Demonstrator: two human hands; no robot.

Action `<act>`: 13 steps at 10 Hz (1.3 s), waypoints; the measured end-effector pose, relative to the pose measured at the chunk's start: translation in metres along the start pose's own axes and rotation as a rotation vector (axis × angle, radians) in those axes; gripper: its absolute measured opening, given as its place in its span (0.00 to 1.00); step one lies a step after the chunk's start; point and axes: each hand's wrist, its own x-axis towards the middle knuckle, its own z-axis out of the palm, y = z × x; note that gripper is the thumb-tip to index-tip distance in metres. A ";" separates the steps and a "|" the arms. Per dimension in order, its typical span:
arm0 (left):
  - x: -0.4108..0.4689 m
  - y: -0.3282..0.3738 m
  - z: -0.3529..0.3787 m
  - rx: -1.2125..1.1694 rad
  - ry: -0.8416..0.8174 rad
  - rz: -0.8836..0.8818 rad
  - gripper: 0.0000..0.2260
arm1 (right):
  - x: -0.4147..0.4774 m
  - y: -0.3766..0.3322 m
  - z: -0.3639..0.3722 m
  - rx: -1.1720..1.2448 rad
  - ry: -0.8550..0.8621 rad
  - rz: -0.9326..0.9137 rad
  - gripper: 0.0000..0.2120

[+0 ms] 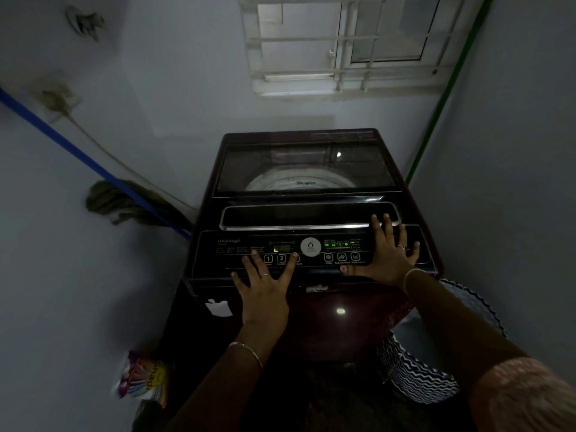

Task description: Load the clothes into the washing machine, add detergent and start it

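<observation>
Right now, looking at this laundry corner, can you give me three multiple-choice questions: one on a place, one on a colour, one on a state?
1. Where is the colourful packet? A on the control panel; B low down, left of the washing machine; C on the window sill.
2. What colour is the mop handle? A blue; B red; C yellow.
3. How is the machine's glass lid? A closed; B propped open; C removed.
Answers: B, it lies by the machine's lower left corner; A, a blue pole leans along the left wall; A, the lid lies flat, with the drum showing through it.
</observation>
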 end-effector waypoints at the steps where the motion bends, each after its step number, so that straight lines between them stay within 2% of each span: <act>1: 0.000 0.000 0.001 0.006 0.004 -0.003 0.45 | 0.001 0.001 0.001 0.001 0.001 -0.005 0.68; 5: 0.002 -0.001 0.001 0.041 0.018 0.012 0.44 | 0.002 0.003 0.003 0.017 0.024 -0.011 0.68; 8: 0.003 -0.009 0.005 -0.039 0.129 0.047 0.32 | 0.002 0.003 0.003 0.010 0.029 -0.006 0.67; 10: 0.007 -0.016 -0.002 -0.107 0.105 0.008 0.29 | -0.002 0.000 0.002 0.020 0.048 -0.018 0.67; 11: 0.009 -0.022 -0.010 -0.184 0.122 -0.029 0.29 | -0.006 0.000 0.001 0.045 0.064 -0.019 0.64; 12: 0.018 -0.028 -0.017 -0.194 0.190 0.000 0.30 | -0.008 -0.008 0.002 0.080 0.179 -0.015 0.52; 13: 0.030 -0.027 -0.031 -0.213 0.224 0.034 0.32 | -0.006 -0.023 0.000 0.036 0.295 -0.132 0.44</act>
